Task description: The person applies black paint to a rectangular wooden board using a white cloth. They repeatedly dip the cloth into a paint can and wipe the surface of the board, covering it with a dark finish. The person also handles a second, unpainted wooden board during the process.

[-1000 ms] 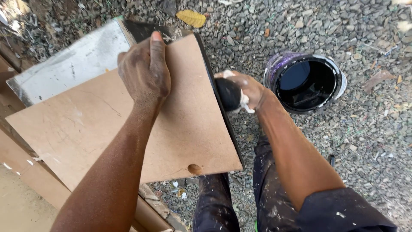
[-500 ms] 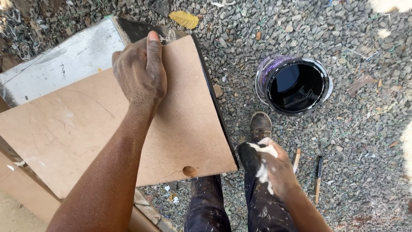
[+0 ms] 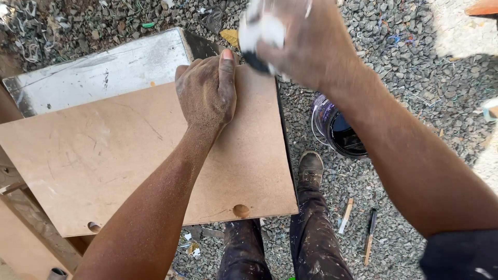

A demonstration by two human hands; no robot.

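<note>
While left hand grips brown board | right hand raised, blurred

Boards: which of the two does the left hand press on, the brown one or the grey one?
The brown fibreboard panel, the one lying on top with round holes near its edge. The left hand grips its far edge; the grey board sits underneath, untouched.
</note>
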